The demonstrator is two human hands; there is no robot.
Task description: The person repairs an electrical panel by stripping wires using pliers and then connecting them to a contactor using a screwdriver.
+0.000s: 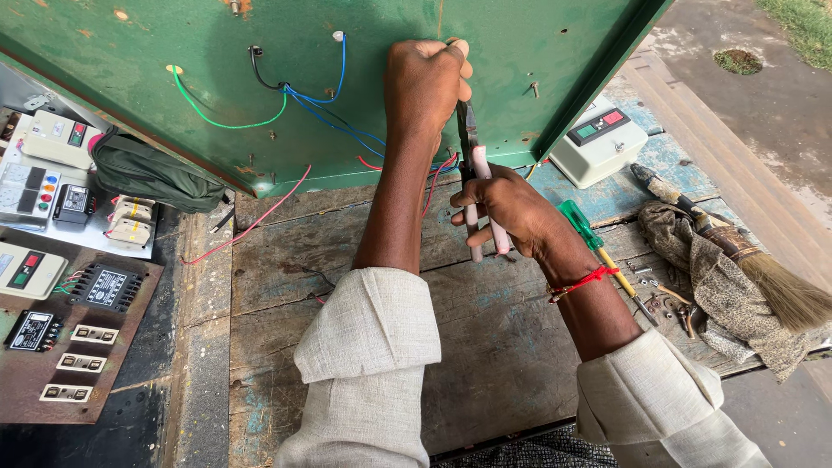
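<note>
The pliers (472, 165) stand near upright against the lower edge of the green metal panel (217, 52), their dark head pointing up at the panel face and their pale handles hanging down over the wooden table (485, 329). The right hand (511, 208) is closed around those handles. The left hand (425, 82) is closed at the pliers' head, fingers curled against the panel; what the fingertips pinch there cannot be made out.

Just left of the pliers, blue wires (334, 113), a green wire (225, 121) and a black one run across the panel, and a red wire (260, 217) trails off its bottom edge onto the table. Right of the pliers a green-handled screwdriver (589, 243) lies on the boards, partly behind the right wrist, which wears a red thread (581, 282). Further right of the pliers are a crumpled grey cloth (719, 295), a brush (745, 260) lying over it, and some small rusty screws (672, 303). A white switch box (598, 143) sits up and right of the pliers, close against the panel's edge.

The table is worn planks with flaking blue paint. Far left of the pliers lies a rusty board (78, 321) of electrical parts, cut off by the frame, with a dark green bag (147, 173) above it. Far right, bare ground and a patch of grass show outdoors. The panel's upper part is cut off.
</note>
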